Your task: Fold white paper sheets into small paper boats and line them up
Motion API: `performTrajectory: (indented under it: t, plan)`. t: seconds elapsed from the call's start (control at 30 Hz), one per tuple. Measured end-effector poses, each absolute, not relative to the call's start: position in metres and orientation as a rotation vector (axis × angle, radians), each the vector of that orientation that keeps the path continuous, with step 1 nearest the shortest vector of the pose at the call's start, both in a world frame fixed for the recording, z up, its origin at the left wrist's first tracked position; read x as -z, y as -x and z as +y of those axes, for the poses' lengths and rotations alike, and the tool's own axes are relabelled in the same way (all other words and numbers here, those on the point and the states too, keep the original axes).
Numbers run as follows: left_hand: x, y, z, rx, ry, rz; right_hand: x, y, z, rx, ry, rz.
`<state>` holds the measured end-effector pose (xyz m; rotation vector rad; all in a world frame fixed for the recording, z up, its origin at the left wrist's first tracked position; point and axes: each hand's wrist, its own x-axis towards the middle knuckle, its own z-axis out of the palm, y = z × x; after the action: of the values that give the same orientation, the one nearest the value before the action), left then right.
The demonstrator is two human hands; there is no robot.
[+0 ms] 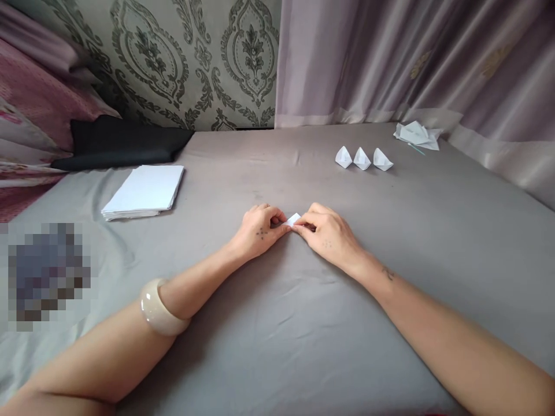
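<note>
We take the folded paper [293, 219] as the clock's centre: it lies at the middle of the grey cloth [277, 323], between two hands. The left hand [259, 232] pinches its nine-o'clock side and the right hand [328, 232] its three-o'clock side, each with thumb and fingers, probably because so small a piece needs steadying from both ends. Near two o'clock we count three paper shapes [362, 159] in a row, apparently set aside to leave the middle free. Farther out that way lie one loose paper pile [418, 135], its pieces uncountable to us, and one thin stick [416, 149]. Just above nine o'clock sits one paper stack [145, 190], presumably squared up for easy reach; its sheets we cannot count.
</note>
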<state>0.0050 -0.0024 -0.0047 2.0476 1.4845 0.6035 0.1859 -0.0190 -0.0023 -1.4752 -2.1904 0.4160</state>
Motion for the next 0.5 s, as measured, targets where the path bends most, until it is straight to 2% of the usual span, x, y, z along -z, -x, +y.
performTrajectory:
  t: [0.13, 0.5]
  plan:
    - [0.0062, -0.0041, -0.0025, -0.628, -2.008, 1.479, 0.0077, -0.1876, -0.0115, -0.573, 1.546, -1.997]
    - [0.0032, -0.0036, -0.011, -0.751, -1.897, 1.229, 0.0009, -0.1925, -0.0177, -0.755, 1.429, -1.993]
